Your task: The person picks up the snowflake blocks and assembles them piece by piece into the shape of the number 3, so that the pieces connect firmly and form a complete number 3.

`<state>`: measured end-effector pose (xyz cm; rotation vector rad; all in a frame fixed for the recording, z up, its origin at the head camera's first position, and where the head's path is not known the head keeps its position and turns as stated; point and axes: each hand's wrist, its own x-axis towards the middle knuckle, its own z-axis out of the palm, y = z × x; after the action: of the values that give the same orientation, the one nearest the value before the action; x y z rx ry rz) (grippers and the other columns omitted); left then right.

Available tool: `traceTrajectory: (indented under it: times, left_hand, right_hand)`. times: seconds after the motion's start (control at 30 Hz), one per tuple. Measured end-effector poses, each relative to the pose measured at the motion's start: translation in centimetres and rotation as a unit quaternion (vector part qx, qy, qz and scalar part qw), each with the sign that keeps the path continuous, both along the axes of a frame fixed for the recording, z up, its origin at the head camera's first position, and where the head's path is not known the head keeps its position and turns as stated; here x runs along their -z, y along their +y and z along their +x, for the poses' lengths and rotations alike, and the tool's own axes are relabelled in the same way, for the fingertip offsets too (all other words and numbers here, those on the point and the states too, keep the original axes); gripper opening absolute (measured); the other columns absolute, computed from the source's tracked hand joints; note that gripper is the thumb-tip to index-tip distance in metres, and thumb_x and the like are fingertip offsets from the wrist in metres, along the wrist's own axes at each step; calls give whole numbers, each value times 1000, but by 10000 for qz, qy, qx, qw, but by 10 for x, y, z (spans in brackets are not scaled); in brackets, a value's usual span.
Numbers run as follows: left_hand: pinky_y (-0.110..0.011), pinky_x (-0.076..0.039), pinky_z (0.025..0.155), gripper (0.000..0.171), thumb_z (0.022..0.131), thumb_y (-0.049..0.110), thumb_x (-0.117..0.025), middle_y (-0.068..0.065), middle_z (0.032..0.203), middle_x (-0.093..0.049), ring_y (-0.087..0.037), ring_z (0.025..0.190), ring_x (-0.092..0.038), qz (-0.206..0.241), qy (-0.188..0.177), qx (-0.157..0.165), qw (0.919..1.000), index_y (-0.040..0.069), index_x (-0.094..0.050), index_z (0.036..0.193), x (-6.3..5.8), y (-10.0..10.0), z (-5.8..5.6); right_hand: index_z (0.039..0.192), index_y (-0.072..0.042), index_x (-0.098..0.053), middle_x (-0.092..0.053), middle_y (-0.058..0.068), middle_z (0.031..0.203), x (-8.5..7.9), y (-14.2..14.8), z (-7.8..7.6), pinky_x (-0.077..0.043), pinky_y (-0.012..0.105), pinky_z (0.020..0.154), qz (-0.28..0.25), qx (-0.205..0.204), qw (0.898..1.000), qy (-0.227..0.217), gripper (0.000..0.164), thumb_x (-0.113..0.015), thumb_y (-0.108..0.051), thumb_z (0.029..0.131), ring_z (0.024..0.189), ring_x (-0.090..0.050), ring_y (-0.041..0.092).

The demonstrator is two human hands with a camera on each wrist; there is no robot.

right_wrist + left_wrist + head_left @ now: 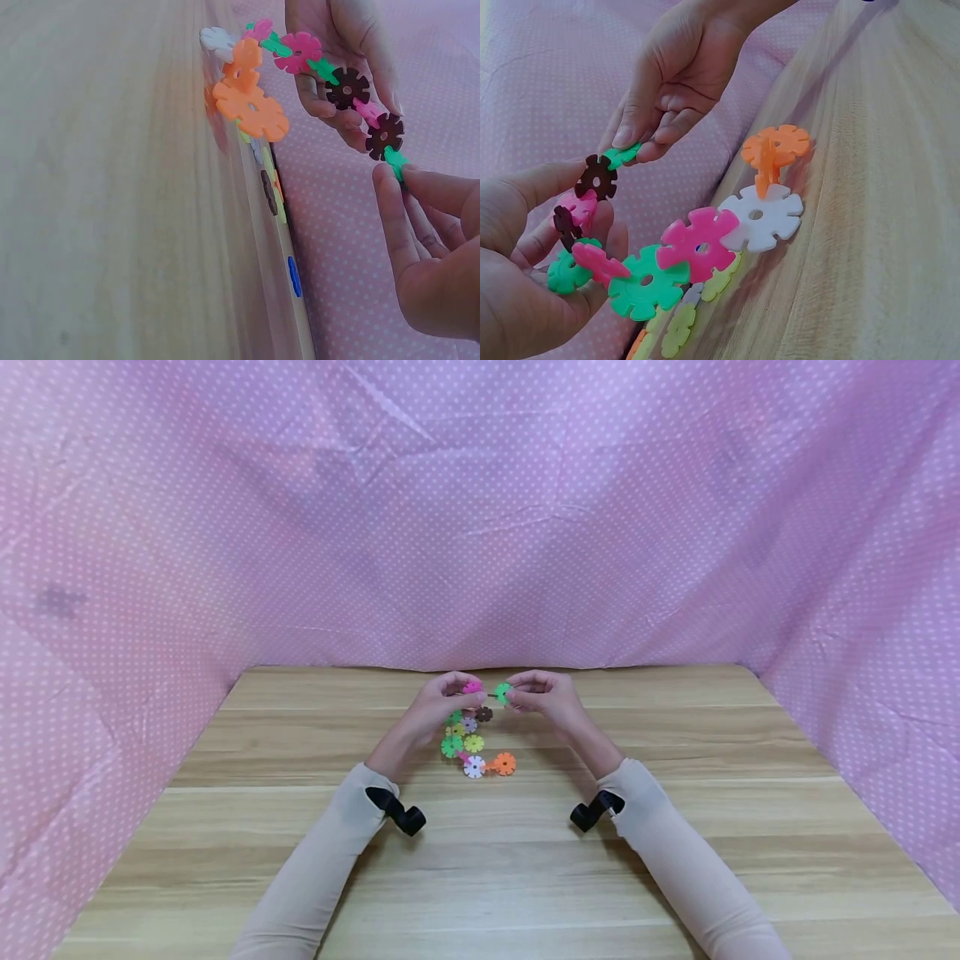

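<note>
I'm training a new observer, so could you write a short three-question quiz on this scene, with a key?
1. What is the right hand pinching?
2. True or false: the white notched disc is joined directly to a blue one.
3. Which colour ends the chain opposite the right hand: A blue, B orange, C brown?

Key:
1. A green notched disc.
2. False.
3. B, an orange notched disc.

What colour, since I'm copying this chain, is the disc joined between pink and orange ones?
That disc is white, clearest in the left wrist view.
</note>
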<state>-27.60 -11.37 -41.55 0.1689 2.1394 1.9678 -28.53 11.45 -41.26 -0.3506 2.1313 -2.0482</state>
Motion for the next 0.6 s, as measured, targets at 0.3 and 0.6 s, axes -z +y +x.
traceTrajectory:
  times: [0.3, 0.6]
  left_hand:
    - [-48, -55, 103, 37, 94, 16, -73, -4, 111, -66, -14, 94, -66, 38, 10, -136, 9999, 2, -63, 127, 0, 0, 0]
    - [-35, -60, 93, 37, 95, 13, -73, -5, 109, -67, -13, 92, -66, 99, 78, -163, 9998, 0, -62, 128, -2, 0, 0]
  right_hand:
    - [120, 11, -64, -76, 12, 97, -1, -1, 1, -59, 53, 92, -3, -40, 10000, 82, 33, -73, 4, 89, 81, -75, 15]
    - [115, 14, -63, -76, 12, 92, 0, -3, -1, -61, 49, 85, -103, -18, 9998, 177, 29, -72, 8, 88, 75, -75, 12]
